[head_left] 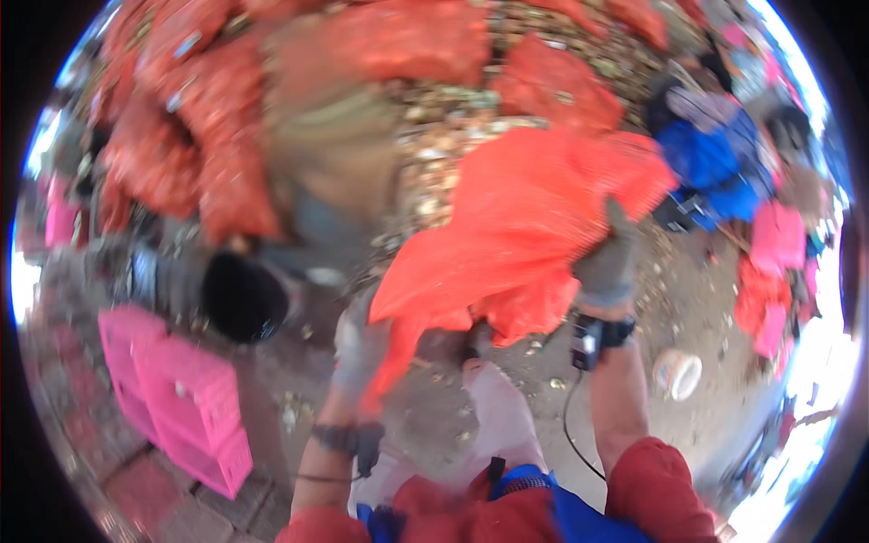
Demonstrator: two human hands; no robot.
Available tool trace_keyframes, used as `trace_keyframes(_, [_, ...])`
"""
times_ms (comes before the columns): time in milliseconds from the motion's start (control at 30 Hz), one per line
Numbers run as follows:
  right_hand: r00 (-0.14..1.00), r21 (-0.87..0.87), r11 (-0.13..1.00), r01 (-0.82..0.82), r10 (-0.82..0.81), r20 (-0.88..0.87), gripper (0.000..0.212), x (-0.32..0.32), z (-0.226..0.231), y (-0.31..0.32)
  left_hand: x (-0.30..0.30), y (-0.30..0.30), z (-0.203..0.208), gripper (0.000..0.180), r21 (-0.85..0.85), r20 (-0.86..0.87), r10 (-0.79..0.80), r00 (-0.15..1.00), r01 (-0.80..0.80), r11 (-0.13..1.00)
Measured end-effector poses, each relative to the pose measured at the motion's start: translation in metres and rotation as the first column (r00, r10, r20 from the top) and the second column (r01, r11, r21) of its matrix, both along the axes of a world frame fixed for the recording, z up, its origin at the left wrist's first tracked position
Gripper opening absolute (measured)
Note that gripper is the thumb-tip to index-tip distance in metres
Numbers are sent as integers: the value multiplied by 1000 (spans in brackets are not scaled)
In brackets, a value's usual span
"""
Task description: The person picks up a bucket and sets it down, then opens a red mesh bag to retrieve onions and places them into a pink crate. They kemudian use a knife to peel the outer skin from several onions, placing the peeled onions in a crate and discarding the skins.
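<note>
A red mesh sack (507, 199) stretches across the middle of the view between my two hands, looking limp and mostly flat. Closed around its lower left edge is my left hand (359, 339), in a pale glove and smeared by motion. My right hand (608, 267), in a grey glove, grips the sack's right side with the thumb pointing up. Behind the sack lies a heap of small shell-like or onion-like pieces (439, 136); blur keeps me from telling their kind.
Full red mesh sacks (222, 127) are piled at the far left. A blurred person (330, 145) bends beside them near a black bucket (243, 297). Pink plastic crates (181, 389) stand at the left. A white tub (677, 375) lies at the right. Another person in blue (711, 158) is at the far right.
</note>
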State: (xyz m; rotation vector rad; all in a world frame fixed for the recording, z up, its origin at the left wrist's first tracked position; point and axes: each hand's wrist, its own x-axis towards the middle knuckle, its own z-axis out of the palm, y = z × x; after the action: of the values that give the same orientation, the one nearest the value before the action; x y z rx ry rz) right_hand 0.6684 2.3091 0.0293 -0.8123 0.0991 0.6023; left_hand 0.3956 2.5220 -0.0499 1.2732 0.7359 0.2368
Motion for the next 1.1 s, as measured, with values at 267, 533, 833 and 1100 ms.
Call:
trace_keyframes(267, [859,-294,891,346,-175,482,41,-134,1,76,-125,130,123,57,689,-59,59,997,-3,725])
trace_keyframes(533, [509,-459,641,615,122,852,25,-268,34,261,-253,279,43,52,725,-88,185,979,-65,686])
trace_keyframes(833, [599,-867,449,-218,763,244,31,-346,0,308,-289,327,-82,57,-817,-264,625,735,-515,260])
trace_keyframes(1100, [-457,-714,-301,-633,889,30,36,-441,-3,395,-401,312,-20,53,120,-148,224,963,-207,971])
